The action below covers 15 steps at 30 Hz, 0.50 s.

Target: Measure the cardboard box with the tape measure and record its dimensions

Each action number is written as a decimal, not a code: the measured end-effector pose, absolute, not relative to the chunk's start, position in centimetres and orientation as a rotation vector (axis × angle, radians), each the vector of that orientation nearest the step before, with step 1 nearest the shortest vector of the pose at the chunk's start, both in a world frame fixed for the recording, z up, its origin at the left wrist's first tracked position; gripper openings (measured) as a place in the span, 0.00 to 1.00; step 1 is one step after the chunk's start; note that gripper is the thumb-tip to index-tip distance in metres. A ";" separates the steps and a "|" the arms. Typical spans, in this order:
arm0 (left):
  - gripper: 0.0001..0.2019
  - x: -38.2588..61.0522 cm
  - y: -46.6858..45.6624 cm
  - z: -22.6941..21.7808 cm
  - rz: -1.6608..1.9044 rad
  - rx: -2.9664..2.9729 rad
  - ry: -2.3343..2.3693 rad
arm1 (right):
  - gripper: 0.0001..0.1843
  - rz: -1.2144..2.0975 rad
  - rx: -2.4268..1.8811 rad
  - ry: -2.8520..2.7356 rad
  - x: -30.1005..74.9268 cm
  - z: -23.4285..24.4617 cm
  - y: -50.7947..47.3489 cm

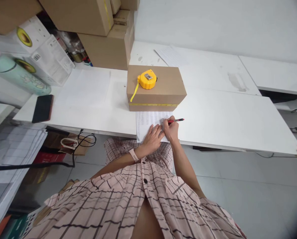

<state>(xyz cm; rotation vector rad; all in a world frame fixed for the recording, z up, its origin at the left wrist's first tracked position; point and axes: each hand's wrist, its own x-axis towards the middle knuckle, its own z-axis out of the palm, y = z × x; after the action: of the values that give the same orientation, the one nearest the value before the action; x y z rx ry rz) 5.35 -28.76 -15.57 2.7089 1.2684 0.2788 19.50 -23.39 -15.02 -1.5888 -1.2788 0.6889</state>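
Observation:
A printed sheet of paper (143,123) lies at the desk's front edge, its far part against or under a cardboard box. My left hand (152,138) rests flat on that sheet with fingers extended. Just beside it, my right hand (171,130) grips a red and black pen (177,120), the writing end down at the paper and hidden by the fingers. Behind the sheet sits the closed cardboard box (160,94) with a yellow strip along its front. On its top is a yellow tape measure (148,79), its tab hanging toward the box's front edge.
Large cardboard boxes (106,49) are stacked at the back left, near white avocado-print cartons (49,59) and a mint bottle (19,74). A dark phone (42,108) lies at the desk's left end. Loose papers (84,88) and another sheet (172,55) lie on the white desk (225,119).

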 end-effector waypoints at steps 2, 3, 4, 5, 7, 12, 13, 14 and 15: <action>0.28 5.4 -28.7 -15.6 0.280 2.718 1.271 | 0.11 0.616 -1.581 -1.207 19.6 -15.0 -23.5; 0.29 5.4 -28.8 -15.6 0.280 2.723 1.271 | 0.11 0.578 -1.565 -1.175 19.7 -15.1 -23.6; 0.29 5.4 -28.8 -15.6 0.279 2.728 1.268 | 0.10 0.542 -1.543 -1.170 19.8 -15.1 -23.7; 0.30 5.3 -28.8 -15.5 0.280 2.733 1.264 | 0.10 0.506 -1.524 -1.200 20.1 -15.1 -23.8; 0.31 5.2 -29.0 -15.4 0.285 2.735 1.254 | 0.11 0.422 -1.525 -1.354 20.7 -15.4 -24.0; 0.34 4.4 -29.0 -15.0 0.304 2.643 1.182 | 0.25 0.153 -1.791 -1.727 22.1 -16.6 -24.2; 0.34 4.2 -28.8 -14.8 0.305 2.604 1.152 | 0.27 0.116 -1.839 -1.734 22.1 -16.8 -24.1; 0.33 4.0 -28.5 -14.5 0.312 2.556 1.125 | 0.28 0.090 -1.872 -1.724 22.1 -17.0 -24.1; 0.31 3.7 -28.1 -14.0 0.334 2.496 1.105 | 0.29 0.076 -1.888 -1.713 22.1 -17.1 -24.0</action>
<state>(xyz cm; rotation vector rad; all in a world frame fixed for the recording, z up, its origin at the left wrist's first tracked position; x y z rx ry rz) 3.74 -28.11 -13.98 2.4956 1.1051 0.3338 22.06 -24.03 -17.08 -1.8883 -1.7131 0.0763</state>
